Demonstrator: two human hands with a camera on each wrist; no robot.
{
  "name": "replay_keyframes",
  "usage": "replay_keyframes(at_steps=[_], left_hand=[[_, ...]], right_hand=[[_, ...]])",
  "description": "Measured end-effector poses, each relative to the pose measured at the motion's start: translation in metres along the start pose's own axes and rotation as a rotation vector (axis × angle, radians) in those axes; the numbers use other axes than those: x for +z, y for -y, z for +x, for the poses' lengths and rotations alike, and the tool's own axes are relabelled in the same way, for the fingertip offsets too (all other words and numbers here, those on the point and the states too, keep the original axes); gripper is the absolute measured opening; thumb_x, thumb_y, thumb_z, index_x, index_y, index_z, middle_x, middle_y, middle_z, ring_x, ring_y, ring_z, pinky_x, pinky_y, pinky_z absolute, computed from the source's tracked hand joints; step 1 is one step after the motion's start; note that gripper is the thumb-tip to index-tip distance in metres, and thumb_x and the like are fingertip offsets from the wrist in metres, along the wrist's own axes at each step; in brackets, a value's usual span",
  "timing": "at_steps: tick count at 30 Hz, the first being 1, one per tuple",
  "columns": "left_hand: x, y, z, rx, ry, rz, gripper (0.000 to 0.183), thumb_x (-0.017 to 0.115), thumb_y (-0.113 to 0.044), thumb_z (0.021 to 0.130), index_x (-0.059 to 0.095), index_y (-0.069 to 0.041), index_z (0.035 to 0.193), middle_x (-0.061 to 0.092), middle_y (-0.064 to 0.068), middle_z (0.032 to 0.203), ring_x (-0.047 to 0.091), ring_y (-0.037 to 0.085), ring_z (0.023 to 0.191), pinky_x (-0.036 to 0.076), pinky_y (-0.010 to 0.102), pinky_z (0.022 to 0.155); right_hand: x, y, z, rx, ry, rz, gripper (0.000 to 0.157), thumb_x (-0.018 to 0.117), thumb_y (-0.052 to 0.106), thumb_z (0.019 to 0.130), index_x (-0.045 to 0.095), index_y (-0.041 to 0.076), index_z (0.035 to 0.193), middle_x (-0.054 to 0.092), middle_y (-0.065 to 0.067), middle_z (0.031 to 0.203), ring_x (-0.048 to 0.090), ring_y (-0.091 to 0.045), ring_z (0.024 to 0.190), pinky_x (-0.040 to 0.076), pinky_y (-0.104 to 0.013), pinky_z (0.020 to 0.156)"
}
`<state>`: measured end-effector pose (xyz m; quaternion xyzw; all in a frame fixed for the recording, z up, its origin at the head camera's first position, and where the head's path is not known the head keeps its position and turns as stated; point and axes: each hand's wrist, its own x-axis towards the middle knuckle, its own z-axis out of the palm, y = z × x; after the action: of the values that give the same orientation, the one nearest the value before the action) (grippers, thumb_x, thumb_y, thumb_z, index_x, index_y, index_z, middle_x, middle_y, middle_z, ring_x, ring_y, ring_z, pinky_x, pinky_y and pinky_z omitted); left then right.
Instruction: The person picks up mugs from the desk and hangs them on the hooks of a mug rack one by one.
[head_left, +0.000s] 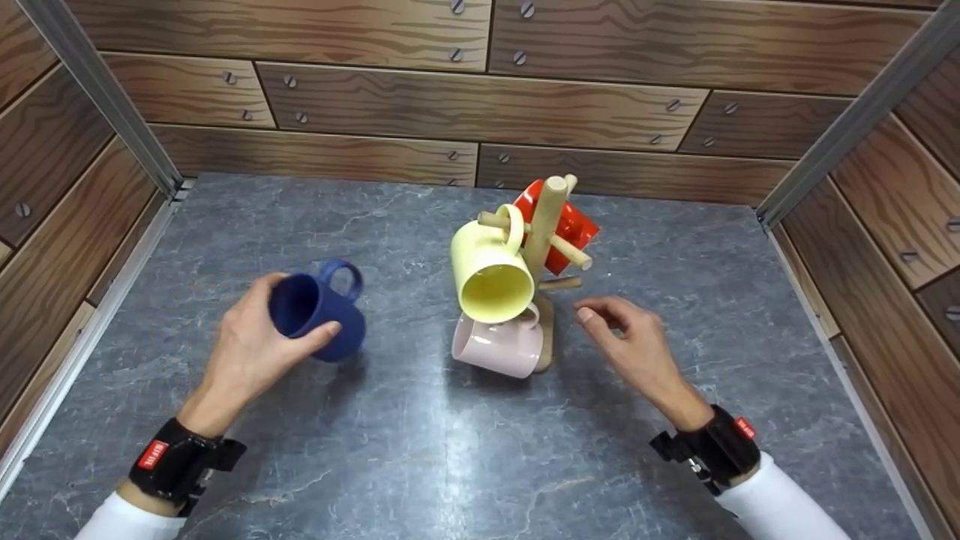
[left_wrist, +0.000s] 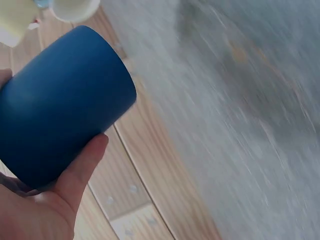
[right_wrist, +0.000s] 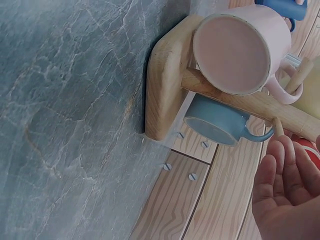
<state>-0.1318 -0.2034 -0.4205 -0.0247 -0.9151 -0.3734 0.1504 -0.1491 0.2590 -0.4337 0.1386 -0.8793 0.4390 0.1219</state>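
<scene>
My left hand [head_left: 251, 341] grips a blue mug [head_left: 346, 324] round its body, thumb along the near side, with the handle facing away. In the left wrist view the mug's smooth side [left_wrist: 70, 100] shows above the table. To the right stands a wooden mug tree [head_left: 547, 217]. On it hang a yellow mug [head_left: 476, 255], a pink mug [head_left: 499, 349] below it, and a red mug [head_left: 576, 229] behind the post. The right wrist view also shows a teal mug [right_wrist: 215, 122] hanging. My right hand [head_left: 637, 349], fingers loosely bent and holding nothing, is right of the tree.
The tree's wooden base [right_wrist: 165, 90] sits on the grey marbled tabletop [head_left: 405, 442]. Bare pegs, such as one peg [head_left: 574, 251], jut toward the right. Wood-patterned panels [head_left: 480, 97] with metal corner posts enclose the back and both sides.
</scene>
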Motion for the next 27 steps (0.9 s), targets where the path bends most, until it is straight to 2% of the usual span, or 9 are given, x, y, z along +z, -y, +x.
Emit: replay_keyframes(at_steps=[8, 16, 18, 22, 25, 27], left_hand=[[0.009, -0.022, -0.013, -0.056, 0.179, -0.152, 0.082, 0.092, -0.039, 0.076, 0.055, -0.004, 0.14, 0.068, 0.018, 0.124, 0.066, 0.035, 0.109, 0.052, 0.053, 0.094], [0.028, -0.036, -0.03, -0.032, 0.342, -0.294, 0.081, 0.094, -0.036, 0.073, 0.056, -0.009, 0.139, 0.069, 0.011, 0.124, 0.069, 0.028, 0.104, 0.059, 0.047, 0.088], [0.035, -0.04, -0.034, -0.024, 0.379, -0.309, 0.084, 0.095, -0.038, 0.072, 0.055, -0.01, 0.14, 0.069, 0.009, 0.124, 0.069, 0.025, 0.104, 0.059, 0.044, 0.088], [0.05, -0.049, -0.039, 0.035, 0.448, -0.339, 0.085, 0.094, -0.041, 0.071, 0.054, -0.007, 0.139, 0.068, 0.008, 0.124, 0.068, 0.022, 0.105, 0.059, 0.043, 0.09], [0.061, -0.055, -0.043, 0.083, 0.475, -0.33, 0.085, 0.092, -0.045, 0.072, 0.055, -0.007, 0.138, 0.068, 0.008, 0.122, 0.066, 0.021, 0.104, 0.057, 0.043, 0.09], [0.067, -0.059, -0.045, 0.092, 0.479, -0.309, 0.085, 0.091, -0.048, 0.072, 0.055, -0.009, 0.138, 0.068, 0.006, 0.12, 0.065, 0.019, 0.102, 0.056, 0.043, 0.089]], right_hand=[[0.001, 0.004, -0.002, -0.018, 0.006, -0.012, 0.016, 0.068, 0.016, 0.101, 0.079, 0.008, 0.11, 0.075, 0.002, 0.101, 0.068, -0.013, 0.086, 0.052, -0.02, 0.076], [0.007, 0.009, -0.006, -0.073, 0.025, -0.011, 0.014, 0.07, 0.012, 0.1, 0.078, 0.006, 0.109, 0.075, 0.003, 0.1, 0.068, -0.011, 0.084, 0.054, -0.021, 0.076], [0.009, 0.009, -0.007, -0.088, 0.053, -0.009, 0.014, 0.07, 0.012, 0.1, 0.078, 0.006, 0.109, 0.074, 0.004, 0.098, 0.069, -0.012, 0.083, 0.055, -0.023, 0.075], [0.012, 0.011, -0.009, -0.107, 0.15, -0.019, 0.015, 0.07, 0.015, 0.1, 0.078, 0.008, 0.111, 0.074, 0.005, 0.1, 0.069, -0.012, 0.086, 0.058, -0.029, 0.077], [0.014, 0.013, -0.012, -0.123, 0.218, -0.014, 0.017, 0.07, 0.018, 0.101, 0.077, 0.01, 0.113, 0.074, 0.006, 0.104, 0.07, -0.011, 0.092, 0.059, -0.032, 0.081], [0.016, 0.014, -0.015, -0.139, 0.251, 0.008, 0.018, 0.069, 0.018, 0.101, 0.077, 0.011, 0.115, 0.074, 0.006, 0.106, 0.07, -0.011, 0.094, 0.059, -0.033, 0.083]])
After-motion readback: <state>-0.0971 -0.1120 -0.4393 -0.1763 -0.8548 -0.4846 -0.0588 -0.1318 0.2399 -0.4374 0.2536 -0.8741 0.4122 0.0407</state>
